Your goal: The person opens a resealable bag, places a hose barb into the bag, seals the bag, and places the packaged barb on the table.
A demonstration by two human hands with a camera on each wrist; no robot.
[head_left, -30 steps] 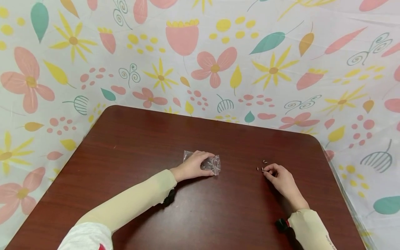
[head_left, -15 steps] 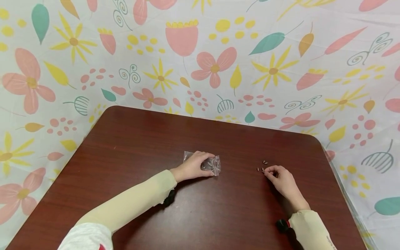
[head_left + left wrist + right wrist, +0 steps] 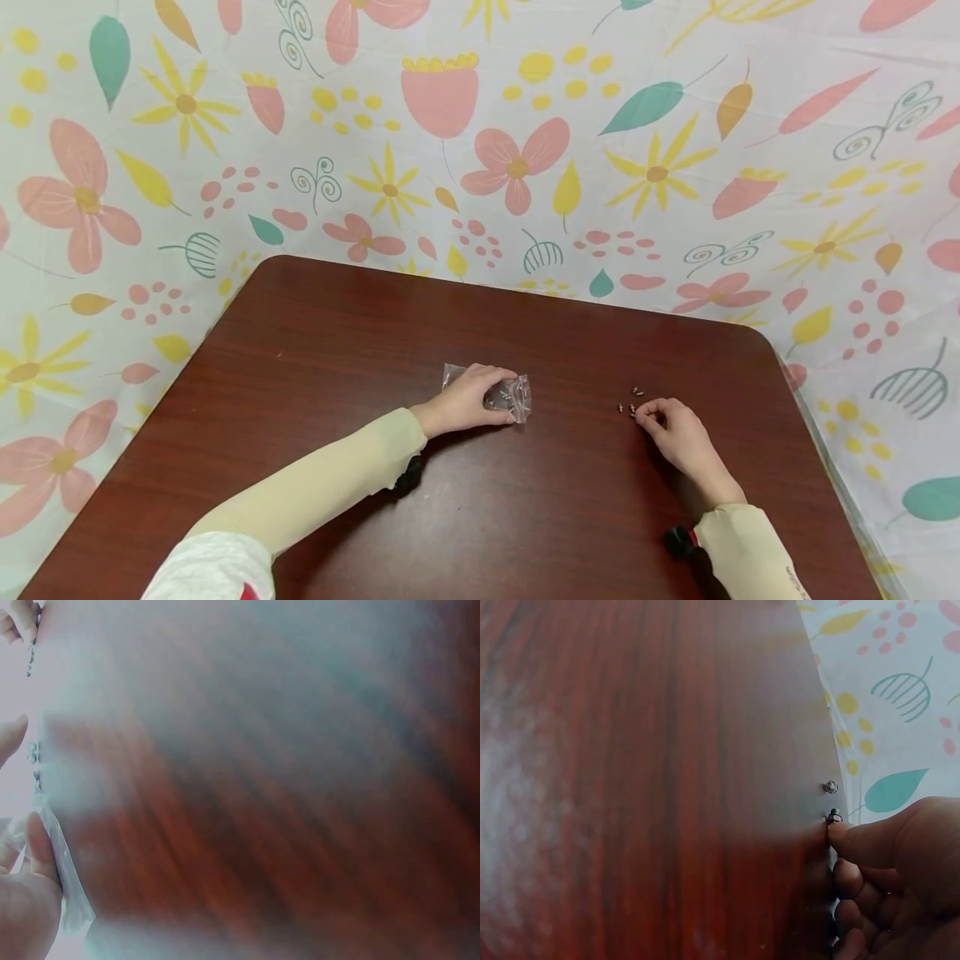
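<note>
My left hand (image 3: 468,400) holds a clear zip bag (image 3: 521,398) down on the table, thumb along its near edge and fingers over its far side. Small metal pieces (image 3: 504,397) show inside the bag. To the right, my right hand (image 3: 677,435) has thumb and forefinger together at a small screw (image 3: 835,817), the head of which shows at the thumb tip in the right wrist view. Close by lie a few more small metal screws (image 3: 637,392). In the left wrist view the thumb (image 3: 42,847) lies against the bag's edge (image 3: 69,881).
The dark red-brown table (image 3: 360,333) has rounded far corners. Behind it hangs a white flower-printed cloth (image 3: 480,225), which also runs down the right side. Black wrist cameras (image 3: 678,542) sit under both forearms.
Both hands keep nearly the same place and pose. The whole head view has shifted slightly; the right fingertips sit a touch farther right of the screws.
</note>
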